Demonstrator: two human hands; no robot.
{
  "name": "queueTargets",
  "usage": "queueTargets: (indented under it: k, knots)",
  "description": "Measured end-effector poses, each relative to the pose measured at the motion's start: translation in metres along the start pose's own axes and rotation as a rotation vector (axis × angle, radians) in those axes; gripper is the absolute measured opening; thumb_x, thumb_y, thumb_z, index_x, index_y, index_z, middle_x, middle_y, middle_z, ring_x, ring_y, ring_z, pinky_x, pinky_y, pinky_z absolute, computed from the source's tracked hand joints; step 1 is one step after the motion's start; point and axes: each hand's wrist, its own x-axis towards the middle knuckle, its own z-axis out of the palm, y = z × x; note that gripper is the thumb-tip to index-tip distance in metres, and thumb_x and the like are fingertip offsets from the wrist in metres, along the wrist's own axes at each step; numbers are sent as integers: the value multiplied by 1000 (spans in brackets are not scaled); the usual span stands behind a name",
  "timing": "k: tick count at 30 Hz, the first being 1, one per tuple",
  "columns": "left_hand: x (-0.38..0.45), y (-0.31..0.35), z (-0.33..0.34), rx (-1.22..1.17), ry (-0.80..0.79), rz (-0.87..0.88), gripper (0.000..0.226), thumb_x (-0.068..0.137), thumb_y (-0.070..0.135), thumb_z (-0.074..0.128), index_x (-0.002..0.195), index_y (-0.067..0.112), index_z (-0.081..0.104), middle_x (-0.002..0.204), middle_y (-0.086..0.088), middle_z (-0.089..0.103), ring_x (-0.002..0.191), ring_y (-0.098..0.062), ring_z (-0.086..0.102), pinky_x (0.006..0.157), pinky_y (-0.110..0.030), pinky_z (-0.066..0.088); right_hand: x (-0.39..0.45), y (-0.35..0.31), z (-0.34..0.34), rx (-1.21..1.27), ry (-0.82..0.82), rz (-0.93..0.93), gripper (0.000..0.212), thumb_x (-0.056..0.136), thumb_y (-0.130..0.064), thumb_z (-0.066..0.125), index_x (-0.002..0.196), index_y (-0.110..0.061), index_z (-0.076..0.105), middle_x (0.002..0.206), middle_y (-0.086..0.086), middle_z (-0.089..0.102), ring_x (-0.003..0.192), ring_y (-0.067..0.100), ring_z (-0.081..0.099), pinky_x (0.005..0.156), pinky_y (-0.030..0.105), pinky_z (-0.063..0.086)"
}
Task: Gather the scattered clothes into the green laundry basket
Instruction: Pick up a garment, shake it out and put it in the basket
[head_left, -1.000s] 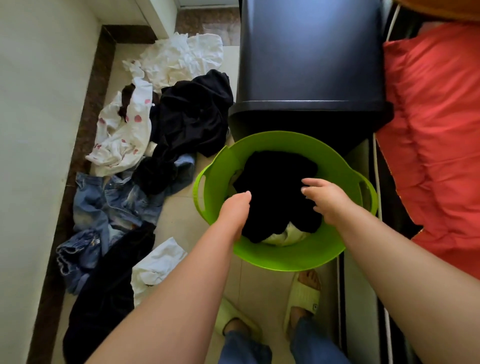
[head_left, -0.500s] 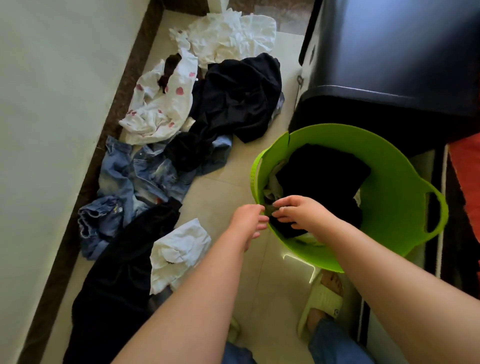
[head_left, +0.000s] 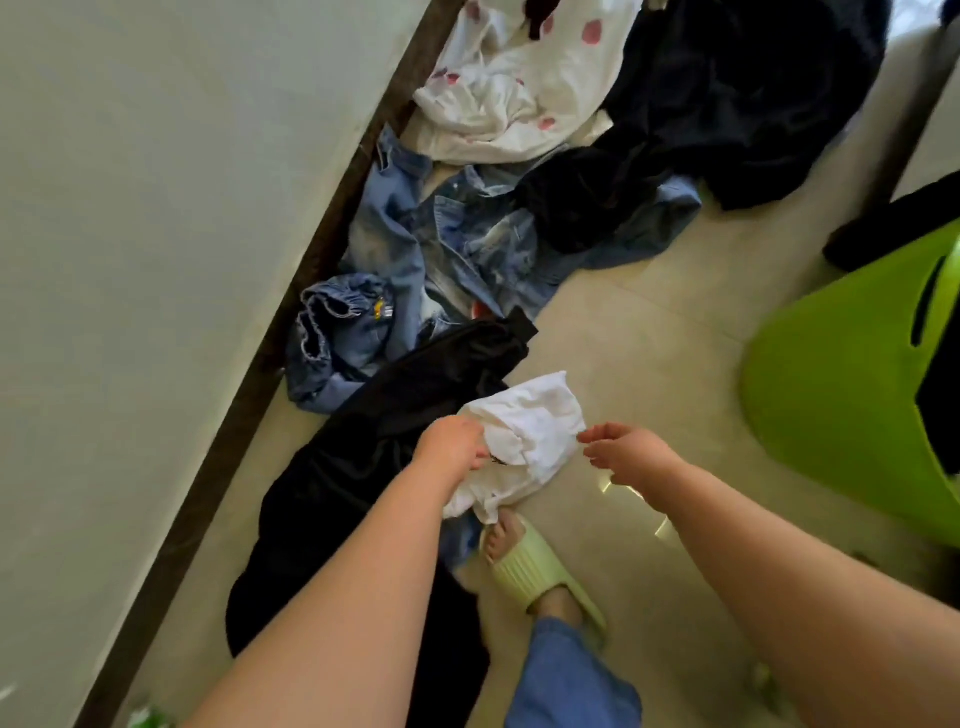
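The left hand (head_left: 453, 446) grasps a crumpled white cotton garment (head_left: 524, 441); the right hand (head_left: 626, 453), fingers released, hovers just beside it. The green plastic laundry basket (head_left: 841, 395) stands beyond the right hand.

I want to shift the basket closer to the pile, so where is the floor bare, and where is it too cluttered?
Bare tile runs between the green laundry basket and the clothes, from the denim pieces down past the right hand to the slippered foot. Along the wall it is crowded: denim, black garment, white spotted cloth.
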Motion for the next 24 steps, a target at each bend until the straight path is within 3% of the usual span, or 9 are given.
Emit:
queueTargets:
  k: [3, 6, 9, 13, 15, 17, 19, 22, 24]
  knots:
    - [30, -21, -15, -37, 34, -17, 33, 99, 16, 47, 126, 0, 57, 112, -15, 68, 82, -20, 59, 52, -22, 44, 35, 11, 39, -97, 24, 27, 29, 90, -5, 53, 116, -13, 63, 98, 8, 58, 78, 17, 53, 60, 20, 40]
    - [71, -50, -15, -26, 21, -87, 33, 102, 16, 39, 127, 2, 54, 117, -16, 66, 96, -23, 65, 58, -22, 45, 70, 26, 70, -149, 46, 96, 56, 90, -10, 56, 144, -14, 38, 122, 12, 57, 107, 27, 57, 87, 32, 47]
    - [94, -69, 3, -49, -5, -135, 36, 101, 22, 34, 133, 13, 50, 107, -10, 67, 93, -21, 65, 70, -27, 49, 98, 41, 101, 65, 69, 176, 68, 88, -10, 64, 146, -12, 28, 133, 18, 51, 117, 34, 55, 81, 37, 45]
    - [109, -87, 24, -101, -50, -115, 31, 100, 20, 38, 129, 22, 49, 104, -6, 62, 80, -17, 61, 62, -23, 46, 124, 50, 134, 129, 62, 2, 101, 80, -17, 74, 153, -23, 4, 143, 6, 37, 112, 28, 55, 93, 47, 52]
    - [113, -91, 29, -93, -77, -109, 32, 99, 25, 40, 130, 20, 49, 106, -6, 64, 89, -20, 66, 71, -28, 50, 131, 47, 142, 231, 25, -24, 105, 69, -28, 81, 150, -22, 15, 137, 5, 46, 110, 24, 57, 94, 47, 52]
    - [113, -94, 30, -95, -91, -105, 35, 99, 27, 41, 133, 20, 49, 110, -8, 65, 94, -23, 68, 77, -32, 51, 133, 44, 142, 256, 50, -8, 94, 61, -35, 86, 134, -15, 31, 119, 6, 57, 108, 23, 58, 90, 42, 53]
    - [110, -94, 28, -121, -101, -116, 36, 99, 24, 40, 135, 19, 48, 112, -9, 64, 92, -23, 66, 73, -29, 50, 128, 38, 133, 135, 60, -24, 77, 68, -26, 85, 125, -9, 36, 97, 1, 56, 92, 17, 55, 72, 28, 47]
    - [99, -91, 23, -140, -88, -108, 37, 101, 19, 39, 137, 17, 45, 108, -8, 61, 89, -20, 60, 62, -21, 46, 111, 28, 116, -219, 60, -38, 53, 78, -16, 77, 123, -6, 52, 109, 7, 61, 90, 21, 52, 72, 29, 40]
    - [89, -87, 20, -129, -57, -108, 40, 100, 19, 40, 140, 17, 43, 109, -8, 61, 91, -20, 61, 61, -21, 46, 93, 16, 102, -250, 55, -52, 28, 86, -17, 65, 111, -6, 63, 114, 14, 65, 98, 28, 59, 79, 33, 46]
